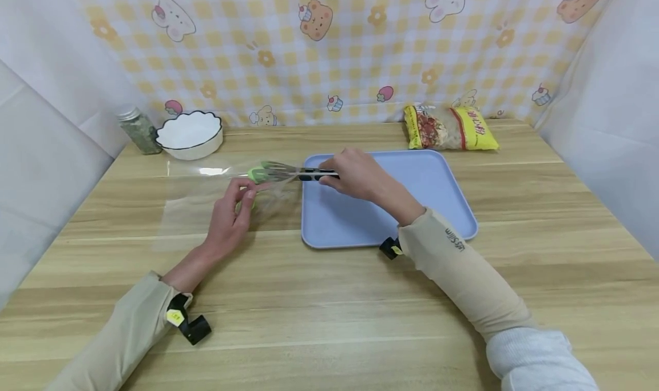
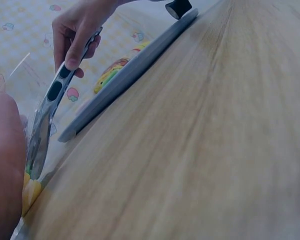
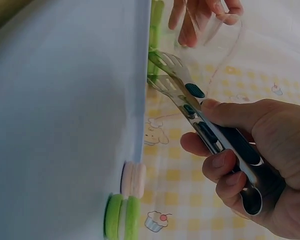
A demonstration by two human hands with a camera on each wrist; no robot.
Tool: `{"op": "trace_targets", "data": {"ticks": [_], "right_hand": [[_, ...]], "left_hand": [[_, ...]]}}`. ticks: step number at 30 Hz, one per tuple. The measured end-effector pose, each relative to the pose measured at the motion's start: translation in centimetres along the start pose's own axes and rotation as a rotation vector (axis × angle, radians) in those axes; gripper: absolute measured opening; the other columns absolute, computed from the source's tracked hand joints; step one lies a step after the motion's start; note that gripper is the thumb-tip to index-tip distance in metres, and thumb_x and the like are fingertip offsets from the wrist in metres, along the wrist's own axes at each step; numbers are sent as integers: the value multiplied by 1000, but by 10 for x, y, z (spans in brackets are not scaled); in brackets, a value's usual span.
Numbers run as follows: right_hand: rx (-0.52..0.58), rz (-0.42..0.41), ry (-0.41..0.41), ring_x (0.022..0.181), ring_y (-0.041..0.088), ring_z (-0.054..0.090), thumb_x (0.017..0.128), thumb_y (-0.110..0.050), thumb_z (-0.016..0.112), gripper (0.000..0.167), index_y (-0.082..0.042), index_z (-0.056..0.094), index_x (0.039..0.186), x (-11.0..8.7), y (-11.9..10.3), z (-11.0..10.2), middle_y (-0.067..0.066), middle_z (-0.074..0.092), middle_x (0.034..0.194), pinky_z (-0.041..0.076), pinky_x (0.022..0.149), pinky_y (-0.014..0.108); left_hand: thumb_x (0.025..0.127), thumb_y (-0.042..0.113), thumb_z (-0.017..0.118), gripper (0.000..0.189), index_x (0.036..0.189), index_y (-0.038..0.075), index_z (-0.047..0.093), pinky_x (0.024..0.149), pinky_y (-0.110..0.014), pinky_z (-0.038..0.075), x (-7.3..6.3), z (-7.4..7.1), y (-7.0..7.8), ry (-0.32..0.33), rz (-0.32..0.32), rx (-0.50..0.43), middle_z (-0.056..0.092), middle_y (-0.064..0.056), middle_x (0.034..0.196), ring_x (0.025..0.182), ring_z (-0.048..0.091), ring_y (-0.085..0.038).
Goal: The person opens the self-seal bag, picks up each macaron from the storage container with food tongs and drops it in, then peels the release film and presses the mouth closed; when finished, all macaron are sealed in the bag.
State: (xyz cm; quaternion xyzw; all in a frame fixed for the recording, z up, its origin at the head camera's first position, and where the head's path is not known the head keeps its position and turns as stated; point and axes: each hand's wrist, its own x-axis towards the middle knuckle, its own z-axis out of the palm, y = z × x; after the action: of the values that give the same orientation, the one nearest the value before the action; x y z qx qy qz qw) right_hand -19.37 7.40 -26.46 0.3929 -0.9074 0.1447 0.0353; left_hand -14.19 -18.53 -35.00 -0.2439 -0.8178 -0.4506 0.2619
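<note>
My right hand (image 1: 355, 174) grips a pair of metal tongs (image 3: 207, 130) with dark inlaid handles, held over the left part of the blue tray (image 1: 329, 225). The tong heads point left into the mouth of a clear plastic bag (image 1: 193, 208), at a green macaron-like piece (image 1: 257, 174). My left hand (image 1: 231, 214) pinches the bag's edge between thumb and fingers. More green shows by the left fingers. In the right wrist view, a pink macaron (image 3: 133, 179) and a green macaron (image 3: 122, 217) are at the tray's edge; my right hand hides them in the head view.
A white scalloped bowl (image 1: 190, 134) and a glass jar of dried green herbs (image 1: 139, 131) stand at the back left. A yellow and clear food packet (image 1: 448, 129) lies behind the tray. A checked cloth (image 1: 350, 54) hangs along the wooden table's back edge.
</note>
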Motion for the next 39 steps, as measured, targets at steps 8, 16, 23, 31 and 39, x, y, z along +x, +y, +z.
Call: {"op": "trace_targets", "data": {"ticks": [8,16,23,31,39], "right_hand": [[-1,12,-6,51,13,47,89,-20,64,17,-8,72,99,0,0,2,2,64,70,36,51,26],[27,97,-85,68,12,59,91,-27,61,34,-7,63,119,-14,6,-17,8,67,103,46,68,32],[74,92,-22,51,11,46,90,-25,63,34,-3,65,115,-54,25,-43,5,67,82,39,54,30],[10,166,72,41,9,34,88,-23,66,32,-2,66,112,-113,64,-67,-1,52,53,33,47,27],[-9,248,56,61,18,49,85,-18,69,33,2,66,111,-146,92,-76,14,66,90,41,58,34]], "left_hand": [[96,0,45,8,104,-1,48,45,-24,28,0,-2,1,22,-23,5,65,-16,81,58,46,-11],[96,2,45,13,106,-6,44,42,-21,24,-1,-4,3,139,-20,14,67,-21,88,49,36,-5],[98,4,41,15,108,-7,42,35,-18,19,2,-5,5,160,14,-11,67,-11,107,51,34,-9],[95,3,48,19,109,-10,43,40,-19,24,3,-4,4,191,51,-11,69,-9,101,86,64,-17],[87,-7,57,19,104,-12,49,79,-25,45,4,0,2,230,107,-55,69,-13,92,97,63,-19]]}}
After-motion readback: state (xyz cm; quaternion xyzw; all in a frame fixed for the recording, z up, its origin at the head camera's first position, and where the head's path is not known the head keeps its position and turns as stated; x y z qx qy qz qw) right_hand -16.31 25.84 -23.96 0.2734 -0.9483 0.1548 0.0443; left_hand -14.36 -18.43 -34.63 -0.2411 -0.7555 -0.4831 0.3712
